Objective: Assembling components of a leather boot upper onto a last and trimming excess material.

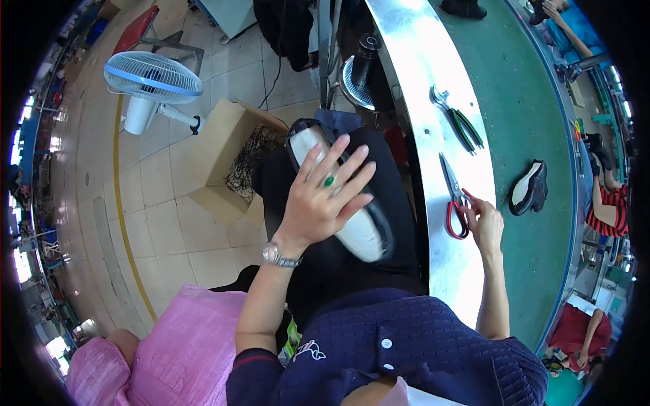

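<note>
my left hand (323, 196) is lying flat, fingers spread apart, on the white-soled shoe (352, 210) resting across my lap. at three o'clock my right hand (485, 224) is touching the red-handled scissors (455, 199) on the metal bench edge (433, 135), fingers loosely apart, not clamping.

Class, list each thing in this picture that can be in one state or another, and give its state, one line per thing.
Left hand: open, fingers spread, flat on the shoe.
White-soled black shoe on the lap: sole up, pressed down.
Right hand: open, fingertips at the scissors' handle.
Red-handled scissors: blades closed, lying flat.
Green-handled pliers: lying untouched.
Second black shoe: resting on the green belt.
Brown cardboard box: open.
</note>
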{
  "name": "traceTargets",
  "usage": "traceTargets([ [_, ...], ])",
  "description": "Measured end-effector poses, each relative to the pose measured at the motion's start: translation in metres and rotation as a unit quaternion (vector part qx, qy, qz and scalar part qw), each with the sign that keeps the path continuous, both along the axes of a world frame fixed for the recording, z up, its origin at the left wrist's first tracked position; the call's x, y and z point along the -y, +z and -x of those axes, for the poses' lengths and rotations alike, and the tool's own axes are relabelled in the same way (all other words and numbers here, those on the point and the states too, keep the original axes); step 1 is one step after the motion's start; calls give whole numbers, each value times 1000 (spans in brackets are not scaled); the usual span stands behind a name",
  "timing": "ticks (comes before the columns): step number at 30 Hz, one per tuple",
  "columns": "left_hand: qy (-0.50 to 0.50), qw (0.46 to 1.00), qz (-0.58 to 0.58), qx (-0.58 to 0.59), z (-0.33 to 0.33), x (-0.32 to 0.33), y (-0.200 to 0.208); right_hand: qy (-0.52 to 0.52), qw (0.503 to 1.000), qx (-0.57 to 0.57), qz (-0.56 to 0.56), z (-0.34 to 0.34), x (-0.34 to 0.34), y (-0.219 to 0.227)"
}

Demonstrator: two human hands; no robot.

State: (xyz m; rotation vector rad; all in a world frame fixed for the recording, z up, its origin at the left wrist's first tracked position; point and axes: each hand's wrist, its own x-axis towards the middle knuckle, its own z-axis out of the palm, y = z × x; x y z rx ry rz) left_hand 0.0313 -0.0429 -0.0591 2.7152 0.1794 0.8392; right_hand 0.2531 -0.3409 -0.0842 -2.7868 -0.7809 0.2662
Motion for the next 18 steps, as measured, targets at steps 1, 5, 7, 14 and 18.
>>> traceTargets([
  [1, -7, 1000, 10, -13, -13, 0, 0, 1, 1000, 16, 2, -6, -6, 3],
  [5, 10, 1000, 19, -4, -63, 7, -13, 12, 992, 48, -112, -39, -69, 2],
  [7, 6, 996, 79, -49, -86, -6, -10, 23, 988, 86, -124, -70, -96, -13],
  [14, -35, 963, 217, -158, -131, -81, 6, 59, 989, 119, -65, -121, -139, -77],
  [18, 52, 977, 125, -163, -151, -81, 2, 65, 992, 90, -55, -151, -125, -89],
])
